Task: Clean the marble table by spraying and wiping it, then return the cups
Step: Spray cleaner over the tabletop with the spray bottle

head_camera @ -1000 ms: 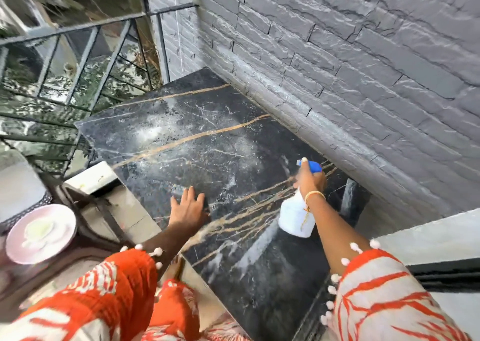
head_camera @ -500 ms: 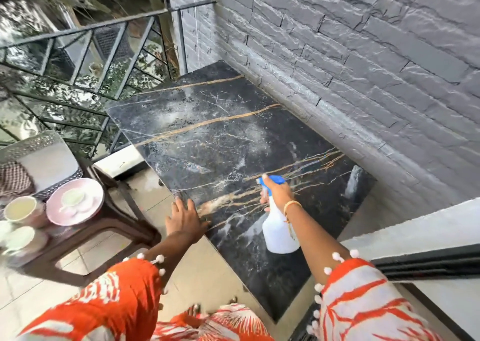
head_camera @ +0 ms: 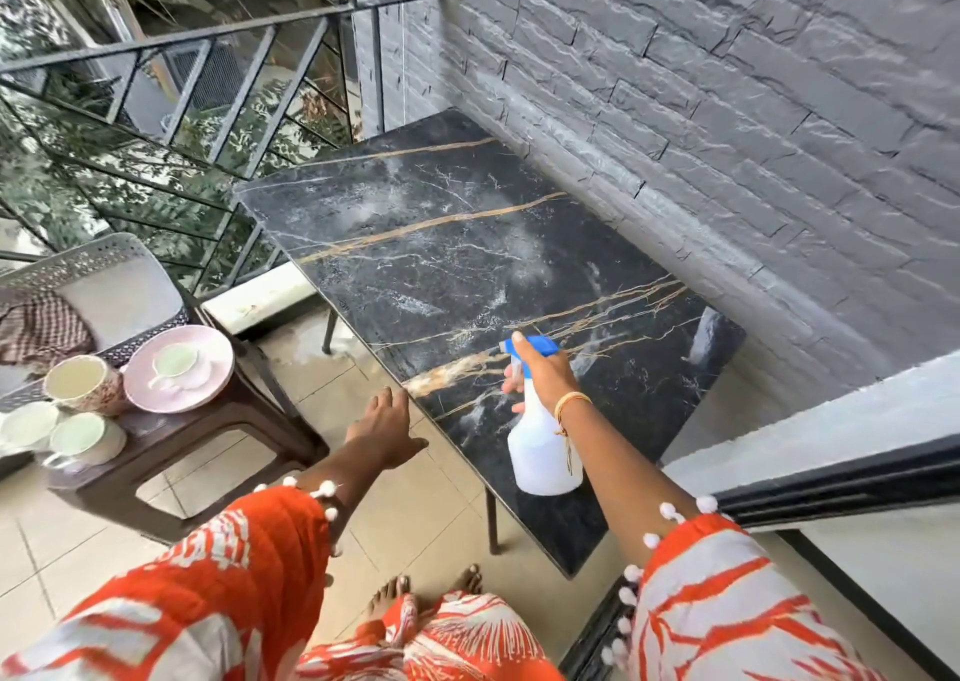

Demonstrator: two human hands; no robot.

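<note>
A black marble table [head_camera: 441, 244] with gold and white veins stands against the grey brick wall, with pale misty patches on its far half. My right hand [head_camera: 543, 376] grips a white spray bottle [head_camera: 543, 452] with a blue trigger head, held over the table's near part and pointing along it. My left hand [head_camera: 384, 423] hovers open just off the table's left edge, holding nothing. Several cups sit on a brown stool [head_camera: 197, 436] at the left: a floral cup [head_camera: 83, 381], a small cup on a pink saucer [head_camera: 179, 368] and two pale cups [head_camera: 78, 439].
A checked cloth [head_camera: 39, 327] lies on a metal chair [head_camera: 114, 285] behind the stool. A black railing [head_camera: 208, 109] closes the far left side. The brick wall [head_camera: 727, 135] runs along the table's right. A ledge and dark window frame [head_camera: 831, 472] sit at the right. The floor is tiled.
My left hand has lifted off the table's edge and now hovers beside it. The view has pulled back, and my right hand with the bottle has come nearer along the table.
</note>
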